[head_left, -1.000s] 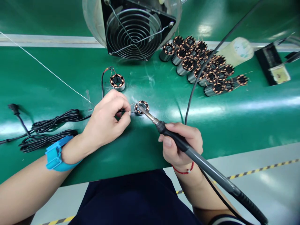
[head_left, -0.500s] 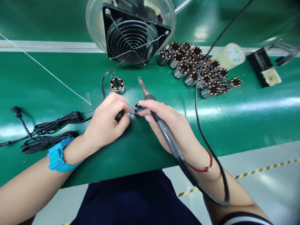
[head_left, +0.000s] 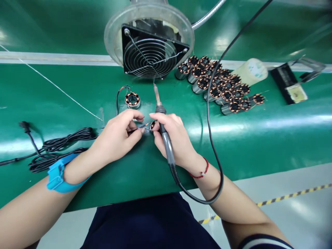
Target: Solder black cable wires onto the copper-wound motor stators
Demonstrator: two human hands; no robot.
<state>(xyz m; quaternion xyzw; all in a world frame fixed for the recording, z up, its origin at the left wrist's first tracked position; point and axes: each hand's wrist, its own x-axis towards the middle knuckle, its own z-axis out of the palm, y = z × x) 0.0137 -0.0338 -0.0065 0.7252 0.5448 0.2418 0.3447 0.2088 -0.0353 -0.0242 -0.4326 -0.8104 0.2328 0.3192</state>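
My left hand pinches a thin wire between thumb and fingers, and the wire's end reaches a small copper-wound motor stator. The stator lies on the green belt, partly hidden by my fingers. My right hand grips a soldering iron, its tip pointing away from me, and its fingertips sit against the stator. A second stator with black and red leads lies just beyond my left hand. A blue wrist strap circles my left wrist.
A fume extractor fan stands at the far edge of the green belt. Several wound stators are grouped to its right. A coiled black cable lies at left, and the iron's cord curves across the right.
My right hand has swung the soldering iron away from the stator, and its fingers have moved up against the stator. The iron now stands more upright. My left hand stays on the wire.
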